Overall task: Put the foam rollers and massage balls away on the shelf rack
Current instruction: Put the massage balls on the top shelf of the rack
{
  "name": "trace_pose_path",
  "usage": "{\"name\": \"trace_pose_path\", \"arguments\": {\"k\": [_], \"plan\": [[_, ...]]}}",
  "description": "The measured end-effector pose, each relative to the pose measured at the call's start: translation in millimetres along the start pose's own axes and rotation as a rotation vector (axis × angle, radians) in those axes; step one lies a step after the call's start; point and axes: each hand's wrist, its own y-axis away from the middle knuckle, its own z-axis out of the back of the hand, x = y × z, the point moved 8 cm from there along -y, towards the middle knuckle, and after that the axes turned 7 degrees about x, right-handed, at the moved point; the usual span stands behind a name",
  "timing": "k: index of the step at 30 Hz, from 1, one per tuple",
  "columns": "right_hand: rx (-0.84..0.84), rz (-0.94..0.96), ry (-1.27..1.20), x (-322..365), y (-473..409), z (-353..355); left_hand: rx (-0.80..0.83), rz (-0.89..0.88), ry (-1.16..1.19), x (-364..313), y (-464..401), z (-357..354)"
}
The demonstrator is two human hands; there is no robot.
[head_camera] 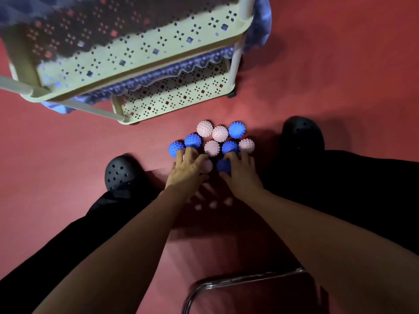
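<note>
Several spiky massage balls, blue [237, 129] and pink [204, 128], lie clustered on the red floor in front of the cream shelf rack [145, 71]. My left hand [187, 169] reaches over the near left of the cluster with fingers spread, and a pink ball [206, 166] sits between its thumb and index finger. My right hand [242, 175] curls round a blue ball [222, 165] at the near edge. Blue knobbly foam rollers [163, 74] lie on the rack's middle shelf.
The rack's perforated lowest shelf [176, 98] faces the balls. Black clogs sit at the left [122, 173] and right [302, 134] of the cluster. A chrome chair frame [226, 284] is at the bottom edge. Blue fabric [259, 23] hangs by the rack's right post.
</note>
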Motion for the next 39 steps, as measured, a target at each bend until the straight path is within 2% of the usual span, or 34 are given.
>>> {"name": "trace_pose_path", "arguments": {"k": [4, 7, 12, 17, 22, 25, 27, 28, 32, 36, 39], "plan": [[-0.102, -0.019, -0.103, 1.8, 1.8, -2.2, 0.003, 0.060, 0.054, 7.8, -1.3, -9.0], [-0.147, 0.004, -0.189, -0.8, 2.5, -3.5, 0.012, 0.031, 0.056, 5.4, 1.0, -13.7], [-0.058, 0.086, -0.106, -1.0, -1.8, -16.4, -0.025, 0.044, 0.135, 9.0, 6.6, -16.2], [0.020, 0.048, -0.170, -5.4, -2.3, -14.1, 0.026, 0.161, 0.254, 16.0, 5.8, -22.4], [0.078, -0.016, -0.392, -11.9, 2.7, -2.8, 0.051, 0.223, 0.352, 21.9, 10.2, -26.4], [0.079, -0.102, -0.633, -20.3, 7.7, 2.5, 0.038, 0.286, 0.496, 22.1, 16.9, -28.1], [0.095, -0.164, -0.795, -23.0, 15.3, 3.6, 0.026, 0.277, 0.500, 20.1, 19.0, -34.3], [0.102, -0.189, -0.855, -22.2, 20.1, 5.8, 0.026, 0.304, 0.549, 20.9, 22.2, -36.6], [0.135, -0.258, -1.085, -13.4, 39.6, 14.5, -0.010, 0.357, 1.078, 8.8, 33.9, -33.2], [0.172, -0.306, -1.267, 2.0, 61.9, 27.9, 0.018, 0.180, 1.270, -28.8, 54.1, 4.0], [0.218, -0.354, -1.434, 16.6, 84.9, 42.2, 0.106, 0.164, 1.440, -53.1, 76.4, 35.8]]}}
